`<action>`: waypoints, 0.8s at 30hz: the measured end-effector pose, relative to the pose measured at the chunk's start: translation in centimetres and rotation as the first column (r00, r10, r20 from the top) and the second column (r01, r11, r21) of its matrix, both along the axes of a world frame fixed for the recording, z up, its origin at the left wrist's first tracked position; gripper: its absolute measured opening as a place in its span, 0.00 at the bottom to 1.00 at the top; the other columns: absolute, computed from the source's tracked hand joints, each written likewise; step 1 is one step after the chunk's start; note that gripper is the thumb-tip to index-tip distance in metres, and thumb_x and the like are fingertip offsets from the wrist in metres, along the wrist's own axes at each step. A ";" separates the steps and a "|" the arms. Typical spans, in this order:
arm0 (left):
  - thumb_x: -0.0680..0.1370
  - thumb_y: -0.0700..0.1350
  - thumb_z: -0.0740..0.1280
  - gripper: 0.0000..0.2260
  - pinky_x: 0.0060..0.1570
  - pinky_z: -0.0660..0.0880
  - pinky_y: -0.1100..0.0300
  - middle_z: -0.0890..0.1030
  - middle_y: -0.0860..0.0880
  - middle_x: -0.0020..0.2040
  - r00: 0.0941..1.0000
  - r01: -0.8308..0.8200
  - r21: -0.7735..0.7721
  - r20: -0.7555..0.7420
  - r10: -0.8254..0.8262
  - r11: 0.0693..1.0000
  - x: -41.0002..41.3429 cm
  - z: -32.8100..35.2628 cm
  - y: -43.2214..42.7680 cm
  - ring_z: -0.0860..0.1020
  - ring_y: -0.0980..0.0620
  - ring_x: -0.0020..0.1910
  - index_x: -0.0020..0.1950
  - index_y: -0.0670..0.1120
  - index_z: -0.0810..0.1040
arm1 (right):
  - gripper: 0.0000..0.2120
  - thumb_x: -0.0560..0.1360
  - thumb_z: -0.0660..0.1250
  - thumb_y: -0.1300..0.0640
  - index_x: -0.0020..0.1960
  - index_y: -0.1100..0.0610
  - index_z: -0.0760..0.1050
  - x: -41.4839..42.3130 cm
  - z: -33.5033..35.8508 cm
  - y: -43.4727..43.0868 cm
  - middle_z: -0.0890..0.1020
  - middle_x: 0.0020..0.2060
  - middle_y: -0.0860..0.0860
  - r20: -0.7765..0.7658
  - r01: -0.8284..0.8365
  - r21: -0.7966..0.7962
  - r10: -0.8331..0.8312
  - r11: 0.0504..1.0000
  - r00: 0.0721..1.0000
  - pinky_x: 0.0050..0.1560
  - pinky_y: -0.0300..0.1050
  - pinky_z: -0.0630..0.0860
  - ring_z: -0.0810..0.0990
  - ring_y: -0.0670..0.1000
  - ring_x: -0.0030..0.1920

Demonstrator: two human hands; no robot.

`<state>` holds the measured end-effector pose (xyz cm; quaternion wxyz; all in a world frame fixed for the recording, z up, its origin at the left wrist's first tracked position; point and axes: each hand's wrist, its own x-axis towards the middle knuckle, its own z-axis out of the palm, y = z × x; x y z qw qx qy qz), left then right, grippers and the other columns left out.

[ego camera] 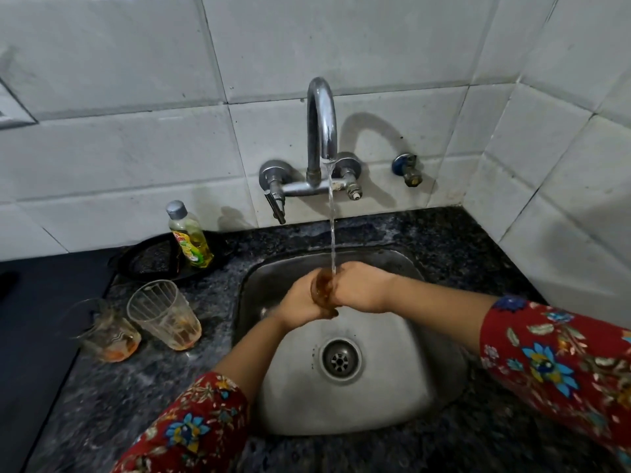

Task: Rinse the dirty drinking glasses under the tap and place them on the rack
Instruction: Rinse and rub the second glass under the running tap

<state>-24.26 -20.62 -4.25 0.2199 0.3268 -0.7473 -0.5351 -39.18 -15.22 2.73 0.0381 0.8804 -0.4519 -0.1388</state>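
1 drinking glass point(324, 290), tinted brown, is held over the sink point(392, 387) in the stream from the tap point(321, 124), with the left hand point(302, 303) and the right hand point(362, 288) both wrapped round it. Step in hand: rinsing. 2 more wait dirty on the dark speckled counter point(444, 240), a ribbed glass point(164, 314) and a blurred glass point(109, 336) just beside it. The next move calls for emptying the rinsed glass and carrying it to the rack, which is not in view. White tiled walls meet in a corner, and a soap bottle point(191, 237) stands on a black tray point(150, 257).
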 end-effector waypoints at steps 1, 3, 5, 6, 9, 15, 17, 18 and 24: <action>0.59 0.37 0.77 0.30 0.59 0.75 0.57 0.81 0.49 0.56 0.997 0.063 0.014 0.040 -0.064 0.998 0.3 0.1 -0.5 0.79 0.52 0.57 0.58 0.54 0.76 | 0.08 0.72 0.67 0.63 0.48 0.54 0.81 -0.7 -0.3 -0.4 0.83 0.45 0.51 -0.069 -0.103 -0.043 0.100 0.994 0.993 0.48 0.46 0.76 0.81 0.55 0.47; 0.59 0.36 0.77 0.28 0.59 0.76 0.51 0.82 0.48 0.55 0.996 0.053 -0.025 0.068 -0.051 0.998 0.2 0.1 -0.7 0.80 0.51 0.57 0.58 0.49 0.78 | 0.07 0.72 0.66 0.63 0.48 0.54 0.81 -0.5 -0.1 -0.1 0.82 0.45 0.51 -0.084 -0.061 -0.012 0.060 0.998 0.995 0.48 0.46 0.75 0.81 0.54 0.47; 0.62 0.38 0.74 0.18 0.53 0.78 0.47 0.82 0.49 0.48 0.996 -0.072 -0.100 0.042 0.077 0.992 -0.5 0.7 0.6 0.81 0.51 0.49 0.51 0.47 0.78 | 0.10 0.75 0.61 0.63 0.53 0.57 0.78 0.8 -0.5 0.3 0.81 0.51 0.55 -0.023 0.208 0.067 -0.207 0.976 0.978 0.48 0.48 0.74 0.79 0.56 0.51; 0.64 0.39 0.73 0.14 0.51 0.78 0.49 0.82 0.51 0.45 0.986 -0.153 -0.140 0.042 0.160 0.978 -0.8 1.0 1.2 0.81 0.52 0.46 0.48 0.48 0.78 | 0.11 0.75 0.60 0.62 0.55 0.58 0.77 1.7 -0.8 0.5 0.80 0.54 0.56 0.008 0.334 0.180 -0.341 0.925 0.940 0.50 0.48 0.75 0.79 0.57 0.53; 0.66 0.39 0.73 0.14 0.51 0.79 0.52 0.82 0.52 0.45 0.983 -0.170 -0.151 0.050 0.179 0.974 -0.6 0.9 1.5 0.80 0.55 0.46 0.49 0.50 0.77 | 0.14 0.75 0.60 0.62 0.59 0.55 0.76 2.6 -1.5 0.9 0.79 0.57 0.55 0.087 0.346 0.266 -0.380 0.900 0.921 0.52 0.46 0.75 0.78 0.56 0.55; 0.59 0.37 0.74 0.24 0.52 0.77 0.54 0.82 0.48 0.50 0.998 -0.010 -0.065 0.057 0.014 0.998 0.6 0.4 0.1 0.81 0.52 0.51 0.53 0.49 0.77 | 0.09 0.74 0.63 0.65 0.50 0.57 0.79 0.8 -1.0 0.2 0.82 0.48 0.53 -0.124 0.073 0.013 -0.071 0.997 0.990 0.49 0.47 0.74 0.80 0.56 0.50; 0.62 0.39 0.73 0.16 0.47 0.77 0.55 0.81 0.52 0.44 0.991 -0.128 -0.123 0.013 0.131 0.984 -0.2 0.6 1.4 0.80 0.54 0.45 0.46 0.52 0.77 | 0.11 0.75 0.60 0.64 0.53 0.59 0.77 2.2 -1.2 0.2 0.80 0.51 0.56 -0.063 0.275 0.102 -0.270 0.956 0.961 0.46 0.47 0.74 0.79 0.57 0.50; 0.65 0.39 0.72 0.13 0.46 0.78 0.57 0.81 0.52 0.43 0.981 -0.192 -0.160 0.004 0.195 0.968 -0.7 0.7 1.9 0.80 0.55 0.44 0.45 0.53 0.76 | 0.12 0.75 0.59 0.64 0.56 0.59 0.76 2.5 -1.5 0.1 0.79 0.53 0.57 -0.030 0.314 0.149 -0.313 0.938 0.949 0.46 0.47 0.73 0.78 0.56 0.50; 0.63 0.32 0.76 0.33 0.57 0.72 0.71 0.77 0.55 0.58 0.975 0.178 0.033 0.131 -0.181 0.983 0.7 0.8 -0.3 0.77 0.64 0.55 0.66 0.46 0.73 | 0.09 0.76 0.62 0.57 0.53 0.54 0.78 -0.1 -1.2 0.2 0.80 0.51 0.50 0.045 0.169 0.142 -0.177 0.975 0.983 0.50 0.43 0.73 0.78 0.51 0.51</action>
